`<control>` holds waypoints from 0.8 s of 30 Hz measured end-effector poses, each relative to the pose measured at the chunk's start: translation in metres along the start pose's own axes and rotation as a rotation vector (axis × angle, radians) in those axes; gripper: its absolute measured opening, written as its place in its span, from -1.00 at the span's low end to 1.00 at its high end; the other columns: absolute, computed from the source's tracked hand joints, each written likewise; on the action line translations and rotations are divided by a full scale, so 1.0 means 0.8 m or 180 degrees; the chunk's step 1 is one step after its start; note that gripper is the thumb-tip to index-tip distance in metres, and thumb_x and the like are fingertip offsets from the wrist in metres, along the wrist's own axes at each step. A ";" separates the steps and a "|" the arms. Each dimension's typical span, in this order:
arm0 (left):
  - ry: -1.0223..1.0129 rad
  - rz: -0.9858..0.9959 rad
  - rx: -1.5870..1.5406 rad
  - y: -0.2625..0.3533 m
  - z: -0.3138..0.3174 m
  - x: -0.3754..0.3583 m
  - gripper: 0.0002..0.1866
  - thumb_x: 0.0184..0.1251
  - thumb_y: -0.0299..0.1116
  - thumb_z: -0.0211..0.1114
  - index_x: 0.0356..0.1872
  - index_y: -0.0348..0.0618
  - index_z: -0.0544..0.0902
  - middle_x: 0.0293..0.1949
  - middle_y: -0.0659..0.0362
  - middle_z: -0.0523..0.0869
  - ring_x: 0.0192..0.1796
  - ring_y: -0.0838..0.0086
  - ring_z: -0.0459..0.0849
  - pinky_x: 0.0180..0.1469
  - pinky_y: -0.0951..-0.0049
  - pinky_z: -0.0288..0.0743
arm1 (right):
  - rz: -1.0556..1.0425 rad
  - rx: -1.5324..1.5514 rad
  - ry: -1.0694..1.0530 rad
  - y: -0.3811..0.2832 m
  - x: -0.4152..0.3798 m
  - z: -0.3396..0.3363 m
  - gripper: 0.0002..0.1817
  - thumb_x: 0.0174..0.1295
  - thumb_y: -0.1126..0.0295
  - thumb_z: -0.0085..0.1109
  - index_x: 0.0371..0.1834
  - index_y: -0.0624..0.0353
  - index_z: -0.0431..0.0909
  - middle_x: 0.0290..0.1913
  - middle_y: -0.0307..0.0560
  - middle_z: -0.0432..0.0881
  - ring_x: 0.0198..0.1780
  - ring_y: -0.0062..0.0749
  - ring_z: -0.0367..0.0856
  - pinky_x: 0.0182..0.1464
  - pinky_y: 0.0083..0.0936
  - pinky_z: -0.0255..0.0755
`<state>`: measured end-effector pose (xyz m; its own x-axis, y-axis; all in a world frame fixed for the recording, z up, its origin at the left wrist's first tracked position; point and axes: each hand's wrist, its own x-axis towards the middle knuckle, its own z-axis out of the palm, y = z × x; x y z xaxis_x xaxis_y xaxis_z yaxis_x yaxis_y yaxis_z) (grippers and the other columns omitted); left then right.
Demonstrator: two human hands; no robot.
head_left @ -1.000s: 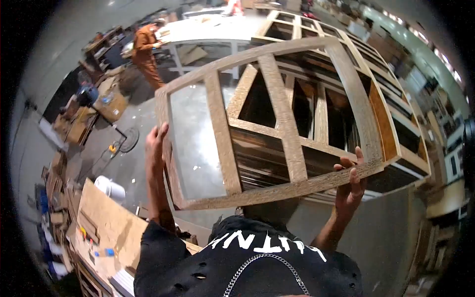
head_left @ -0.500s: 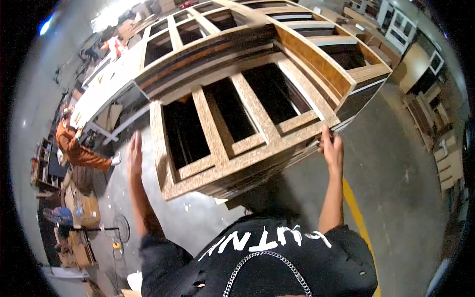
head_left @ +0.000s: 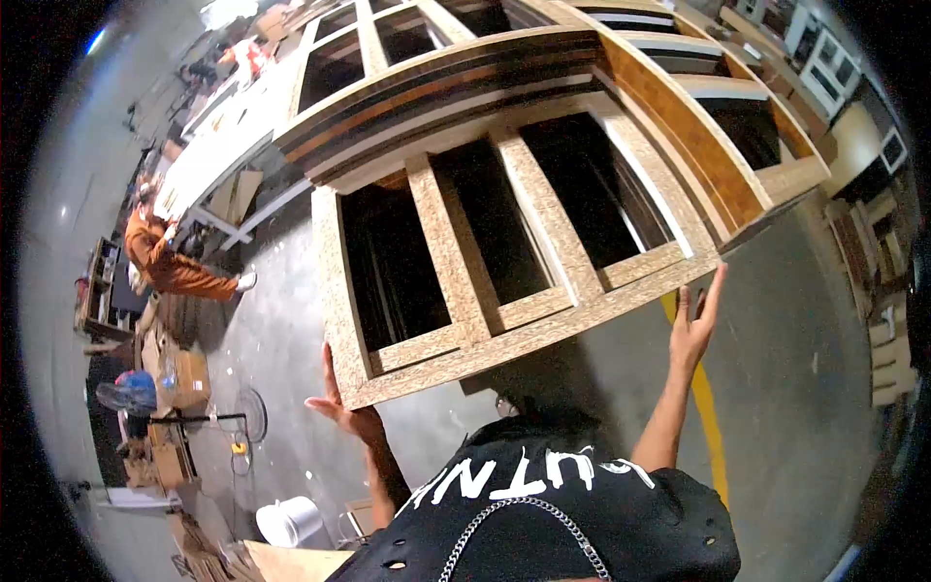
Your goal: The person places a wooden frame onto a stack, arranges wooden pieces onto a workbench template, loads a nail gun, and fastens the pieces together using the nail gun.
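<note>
Clock positions read on the camera view, 12 at its top. Nearest, at 6 o'clock: the wearer's black shirt [head_left: 543, 519] with white lettering, a silver chain [head_left: 475, 524] over it. At 7 to 8 o'clock, the left hand [head_left: 346, 400]: fingers spread wide, thumb pointing out toward 9, palm side at the near-left corner of a wooden frame [head_left: 559, 238]. At 3 o'clock, the right hand [head_left: 696, 325]: also wide, thumb apart, fingertips at the frame's near-right corner. Neither hand is closed around the wood; whether the palms press on it cannot be told.

The frame lies flat at centre, slightly toward 1 o'clock. Two crossbars divide it into three openings; dark layers show through them. Surface speckled tan. Directly beyond, from 11 to 2 o'clock, a taller stack of frames [head_left: 580, 36], with an orange-brown side face toward 2.

On the grey floor [head_left: 795, 388]: yellow line [head_left: 711, 432] at 4 o'clock; white bucket [head_left: 289, 522] at 7; round dark base [head_left: 255, 415] at 8. Farther off, near 9 o'clock, a person in orange-brown clothing [head_left: 175, 260] stands beside a long white table [head_left: 218, 145], which runs toward 10 to 11.
</note>
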<state>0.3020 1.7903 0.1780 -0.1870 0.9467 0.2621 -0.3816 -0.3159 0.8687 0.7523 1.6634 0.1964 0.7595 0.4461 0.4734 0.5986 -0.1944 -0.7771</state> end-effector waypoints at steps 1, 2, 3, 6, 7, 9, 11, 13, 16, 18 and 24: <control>0.0003 0.0013 0.0229 0.004 0.003 -0.001 -0.02 0.43 0.35 -0.62 0.42 -0.40 0.21 0.44 -0.06 0.26 0.47 0.16 0.21 0.52 0.15 -0.05 | -0.0036 -0.0079 -0.0023 -0.005 0.005 0.000 -0.22 0.36 -0.04 0.04 0.56 -0.07 -0.01 0.56 -0.09 0.03 0.56 -0.11 -0.03 0.48 -0.13 0.08; 0.0047 0.0002 0.0239 0.006 0.005 -0.001 -0.02 0.43 0.35 -0.62 0.42 -0.40 0.21 0.44 -0.06 0.26 0.47 0.16 0.21 0.52 0.15 -0.05 | -0.0076 -0.0161 -0.0036 -0.007 0.008 0.000 -0.23 0.37 -0.05 0.04 0.56 -0.07 -0.01 0.56 -0.08 0.05 0.55 -0.10 -0.01 0.48 -0.13 0.09; 0.0082 0.0033 0.0214 0.007 0.009 0.000 -0.02 0.43 0.35 -0.63 0.41 -0.41 0.22 0.44 -0.07 0.26 0.47 0.16 0.22 0.52 0.15 -0.05 | -0.0094 -0.0167 -0.0084 -0.002 0.008 0.000 -0.23 0.37 -0.05 0.04 0.56 -0.07 -0.01 0.56 -0.08 0.05 0.55 -0.10 -0.01 0.48 -0.13 0.09; 0.0138 0.0143 0.0027 0.005 0.014 0.000 0.01 0.40 0.37 -0.63 0.39 -0.44 0.24 0.44 -0.10 0.25 0.47 0.14 0.22 0.52 0.14 -0.05 | -0.0203 -0.0036 -0.0192 0.009 0.009 -0.001 -0.19 0.37 -0.02 0.03 0.58 -0.01 -0.09 0.57 -0.03 0.00 0.57 -0.06 -0.09 0.53 -0.13 -0.07; 0.0244 0.0100 -0.0089 0.003 0.012 -0.001 0.03 0.38 0.39 -0.62 0.39 -0.45 0.25 0.43 -0.11 0.27 0.46 0.14 0.24 0.52 0.14 -0.02 | -0.0142 -0.0163 -0.0178 0.006 0.007 -0.002 -0.21 0.39 0.01 0.03 0.58 -0.03 -0.09 0.57 -0.03 0.00 0.57 -0.06 -0.08 0.53 -0.13 -0.05; 0.0485 0.0033 -0.0258 -0.001 0.015 0.000 0.08 0.32 0.45 -0.60 0.37 -0.46 0.28 0.39 -0.13 0.34 0.42 0.15 0.32 0.48 0.16 0.08 | -0.0095 -0.0296 -0.0163 -0.002 0.005 -0.002 -0.23 0.40 0.05 0.03 0.58 -0.05 -0.09 0.56 -0.03 0.01 0.56 -0.05 -0.08 0.52 -0.12 -0.04; 0.0646 -0.0051 -0.0310 0.001 0.019 -0.004 0.08 0.32 0.45 -0.60 0.36 -0.45 0.29 0.37 -0.12 0.37 0.40 0.15 0.35 0.47 0.16 0.12 | 0.0025 -0.0341 -0.0122 -0.009 0.001 -0.001 -0.28 0.43 0.15 0.00 0.58 -0.08 -0.09 0.57 -0.02 -0.01 0.56 -0.05 -0.07 0.52 -0.13 -0.01; 0.0830 -0.0160 -0.0210 -0.001 0.019 -0.007 0.08 0.31 0.46 -0.60 0.34 -0.43 0.34 0.32 -0.11 0.44 0.34 0.16 0.43 0.44 0.17 0.19 | -0.0101 -0.0549 -0.0074 -0.002 -0.004 0.002 -0.29 0.44 0.19 -0.01 0.58 -0.10 -0.09 0.56 -0.01 -0.01 0.55 -0.05 -0.06 0.51 -0.15 0.00; 0.0704 -0.0102 0.0230 0.002 0.020 -0.012 0.09 0.29 0.47 -0.59 0.32 -0.41 0.37 0.29 -0.09 0.48 0.31 0.18 0.46 0.43 0.18 0.21 | -0.0223 -0.0745 -0.0008 -0.007 -0.005 0.007 -0.32 0.46 0.26 -0.04 0.58 -0.09 -0.10 0.57 0.01 -0.03 0.55 -0.06 -0.04 0.51 -0.17 0.02; 0.0719 -0.0099 0.0484 -0.003 0.002 -0.016 0.09 0.28 0.49 -0.58 0.36 -0.36 0.34 0.33 -0.06 0.44 0.35 0.21 0.41 0.45 0.20 0.16 | -0.0128 -0.0719 0.0053 -0.005 -0.009 0.011 -0.30 0.45 0.27 -0.02 0.58 -0.04 -0.11 0.57 0.04 -0.05 0.55 -0.06 -0.05 0.50 -0.17 0.03; -0.0453 0.0128 0.1815 -0.042 -0.097 -0.051 -0.08 0.43 0.28 -0.11 0.50 -0.34 0.02 0.49 -0.04 0.16 0.46 0.29 0.24 0.46 0.27 0.06 | -0.0013 -0.0454 0.0234 -0.023 -0.029 0.033 -0.34 0.48 0.04 -0.12 0.56 0.00 -0.02 0.52 0.05 0.10 0.52 -0.02 0.04 0.48 -0.18 0.10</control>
<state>0.2524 1.7573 0.1059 -0.0530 0.9462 0.3192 0.1778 -0.3056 0.9354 0.7170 1.6801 0.1887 0.7705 0.3830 0.5096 0.6279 -0.3173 -0.7107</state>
